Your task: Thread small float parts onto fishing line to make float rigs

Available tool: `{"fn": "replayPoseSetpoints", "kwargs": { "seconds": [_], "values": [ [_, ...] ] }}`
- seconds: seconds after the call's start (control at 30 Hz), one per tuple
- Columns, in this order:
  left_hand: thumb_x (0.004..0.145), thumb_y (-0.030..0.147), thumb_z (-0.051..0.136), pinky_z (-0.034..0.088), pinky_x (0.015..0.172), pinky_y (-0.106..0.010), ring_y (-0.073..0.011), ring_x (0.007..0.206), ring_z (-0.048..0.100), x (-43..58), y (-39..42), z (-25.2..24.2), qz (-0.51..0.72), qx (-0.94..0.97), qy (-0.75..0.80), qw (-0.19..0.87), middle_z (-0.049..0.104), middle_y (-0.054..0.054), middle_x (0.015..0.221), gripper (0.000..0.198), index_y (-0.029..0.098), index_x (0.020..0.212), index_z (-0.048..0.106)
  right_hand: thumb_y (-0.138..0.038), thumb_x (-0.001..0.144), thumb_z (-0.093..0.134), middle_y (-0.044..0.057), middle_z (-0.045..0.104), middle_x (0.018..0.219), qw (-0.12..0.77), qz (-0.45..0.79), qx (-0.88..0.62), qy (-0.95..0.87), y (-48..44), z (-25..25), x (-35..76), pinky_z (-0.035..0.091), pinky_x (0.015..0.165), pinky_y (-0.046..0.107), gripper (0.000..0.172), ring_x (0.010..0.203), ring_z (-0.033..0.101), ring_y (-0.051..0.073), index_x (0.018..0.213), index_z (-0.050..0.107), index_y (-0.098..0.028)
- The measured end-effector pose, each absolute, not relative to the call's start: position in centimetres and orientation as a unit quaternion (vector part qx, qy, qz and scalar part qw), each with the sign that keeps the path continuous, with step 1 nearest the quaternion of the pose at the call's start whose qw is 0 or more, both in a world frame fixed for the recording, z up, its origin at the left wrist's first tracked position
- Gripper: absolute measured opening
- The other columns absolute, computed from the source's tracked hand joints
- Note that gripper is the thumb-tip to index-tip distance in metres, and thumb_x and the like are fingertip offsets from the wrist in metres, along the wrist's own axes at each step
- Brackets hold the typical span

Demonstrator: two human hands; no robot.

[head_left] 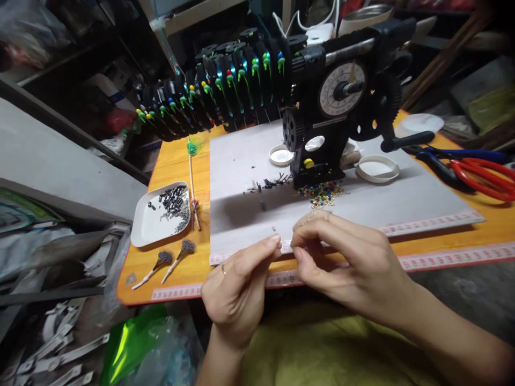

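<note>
My left hand (243, 279) is raised at the front edge of the grey board (241, 236), thumb and forefinger pinched together; whatever they hold is too small to make out. Close on its right, my right hand (341, 257) also pinches, its fingertips near the left ones, a wrap round one finger. Anything between them is hidden or too small. Beyond the hands lie many coloured beads (322, 194) and small dark pieces (277, 182). A black hand-cranked machine (322, 107) stands behind them, with a row of spools (233, 80) to its left.
On the orange table (173, 161), a white tray (140, 225) of black parts stands left, near two bristle-headed sticks (173, 262). Two round white lids (378, 169) (280, 155) lie by the machine. Red-handled pliers (483, 179) rest at the right.
</note>
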State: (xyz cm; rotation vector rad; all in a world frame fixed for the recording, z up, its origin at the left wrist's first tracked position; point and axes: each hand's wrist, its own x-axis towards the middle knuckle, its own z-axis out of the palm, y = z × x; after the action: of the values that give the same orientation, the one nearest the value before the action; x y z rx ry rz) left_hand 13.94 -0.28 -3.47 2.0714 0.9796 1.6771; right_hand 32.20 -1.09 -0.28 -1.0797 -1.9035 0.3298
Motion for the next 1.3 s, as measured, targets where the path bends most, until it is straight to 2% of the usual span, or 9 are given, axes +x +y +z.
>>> {"fn": "replayPoseSetpoints", "kwargs": {
  "seconds": [0.1,0.2,0.3,0.6,0.87,1.3],
  "values": [
    [0.084,-0.002,0.074,0.063,0.077,-0.025,-0.016,0.081,0.077,12.9,0.3,-3.3,0.515,0.781,0.335,0.114,0.081,-0.004,0.097,0.037,0.018,0.115,0.073,-0.005,0.09,0.055,0.002,0.062,0.079,0.432,0.098,-0.448,-0.777,-1.0,-1.0,32.3,0.048,0.062,0.026,0.014,0.067,0.058,0.014,0.09,0.056,-0.019],
    [0.088,0.003,0.07,0.06,0.075,-0.026,-0.0156,0.081,0.072,12.4,0.9,-2.6,0.452,0.808,0.358,0.118,0.075,-0.005,0.09,0.021,0.017,0.103,0.073,-0.005,0.089,0.056,0.004,0.065,0.081,0.406,0.051,-0.461,-0.787,-0.7,-1.6,32.6,0.049,0.067,0.03,0.014,0.072,0.062,0.017,0.091,0.057,-0.019],
    [0.089,0.007,0.068,0.055,0.069,-0.028,-0.0164,0.077,0.065,12.7,1.2,-2.2,0.412,0.812,0.398,0.113,0.068,-0.003,0.083,0.012,0.018,0.092,0.069,-0.006,0.088,0.057,0.004,0.066,0.082,0.383,0.038,-0.468,-0.796,-0.5,-2.0,32.8,0.048,0.07,0.033,0.014,0.074,0.063,0.02,0.092,0.057,-0.02],
    [0.083,0.003,0.063,0.046,0.071,-0.036,-0.0213,0.078,0.054,14.1,1.8,-2.4,0.356,0.836,0.411,0.077,0.066,-0.003,0.077,0.015,0.018,0.082,0.061,-0.009,0.09,0.058,0.006,0.065,0.084,0.372,0.065,-0.474,-0.795,-0.5,-2.5,33.4,0.047,0.071,0.037,0.01,0.077,0.062,0.023,0.091,0.056,-0.019],
    [0.083,0.006,0.063,0.048,0.076,-0.04,-0.0248,0.091,0.051,14.4,1.7,-1.7,0.3,0.821,0.468,0.13,0.059,-0.007,0.091,0.012,0.018,0.084,0.064,-0.013,0.091,0.059,0.005,0.063,0.082,0.358,0.07,-0.483,-0.796,-0.6,-2.6,33.7,0.044,0.069,0.038,0.01,0.074,0.058,0.023,0.093,0.055,-0.022],
    [0.085,0.007,0.063,0.045,0.075,-0.042,-0.0242,0.09,0.054,14.1,2.5,-1.2,0.27,0.834,0.44,0.195,0.061,-0.006,0.09,0.011,0.017,0.083,0.066,-0.013,0.091,0.061,0.005,0.06,0.081,0.348,0.09,-0.491,-0.794,-0.8,-2.8,34.1,0.042,0.07,0.037,0.009,0.076,0.054,0.021,0.093,0.054,-0.02]
  ]
}}
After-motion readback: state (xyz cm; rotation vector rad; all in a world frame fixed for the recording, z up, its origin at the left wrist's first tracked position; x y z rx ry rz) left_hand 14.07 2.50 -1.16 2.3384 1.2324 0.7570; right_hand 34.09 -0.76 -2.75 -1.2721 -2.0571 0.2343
